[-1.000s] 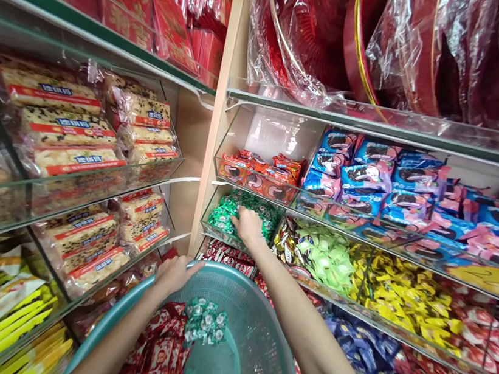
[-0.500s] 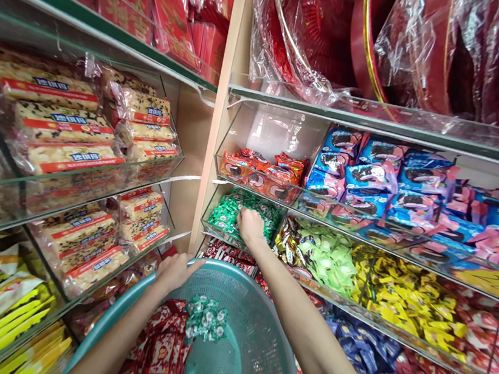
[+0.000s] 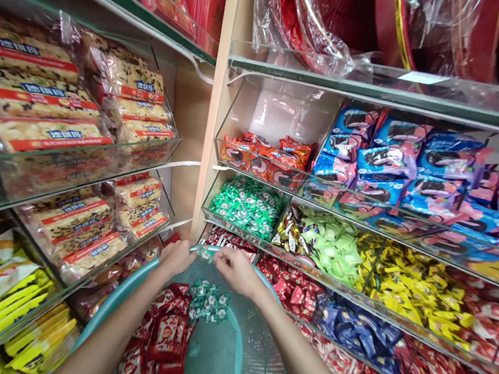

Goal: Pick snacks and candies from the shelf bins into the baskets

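Observation:
My left hand is closed round the far rim of a teal plastic basket. Beside it, over the same rim, my right hand has its fingers curled, with a few green-and-clear wrapped candies at the fingertips, slightly blurred. Inside the basket lie red-wrapped packets on the left and a small heap of green-wrapped candies. Straight ahead, a clear shelf bin holds many more green candies.
Right of the green bin are light-green packets and yellow-wrapped sweets. Blue cookie packs fill the shelf above; dark blue candies sit below. Wrapped pastry bars line the left shelves. Glass shelf edges project close around the basket.
My right hand has come out of the green candy bin, back toward me and down to the basket rim, with candies at its fingers. The left hand keeps its hold; the view has shifted.

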{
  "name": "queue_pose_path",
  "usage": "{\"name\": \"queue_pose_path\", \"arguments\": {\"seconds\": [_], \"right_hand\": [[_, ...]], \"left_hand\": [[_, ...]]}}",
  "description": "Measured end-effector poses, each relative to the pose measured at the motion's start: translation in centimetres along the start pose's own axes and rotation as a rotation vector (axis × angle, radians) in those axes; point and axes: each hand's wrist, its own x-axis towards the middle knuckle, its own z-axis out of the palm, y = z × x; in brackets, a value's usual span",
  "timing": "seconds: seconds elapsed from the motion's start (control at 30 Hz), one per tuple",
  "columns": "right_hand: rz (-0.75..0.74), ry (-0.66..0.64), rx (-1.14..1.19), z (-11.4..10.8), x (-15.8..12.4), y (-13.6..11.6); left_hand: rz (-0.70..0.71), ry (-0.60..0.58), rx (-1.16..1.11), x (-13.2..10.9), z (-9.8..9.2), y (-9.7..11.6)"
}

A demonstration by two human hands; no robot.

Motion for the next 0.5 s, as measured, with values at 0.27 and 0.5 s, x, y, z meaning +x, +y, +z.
{"name": "queue_pose_path", "arguments": {"seconds": [0.27, 0.5], "right_hand": [[0.343, -0.302, 0.037, 3.4, -3.1, 5.6], [0.501, -0.48, -0.002, 3.6, -3.9, 7.0]], "left_hand": [[0.023, -0.005, -0.001, 0.0, 0.6, 0.2], [0.031, -0.024, 0.0, 0.3, 1.1, 0.0]]}}
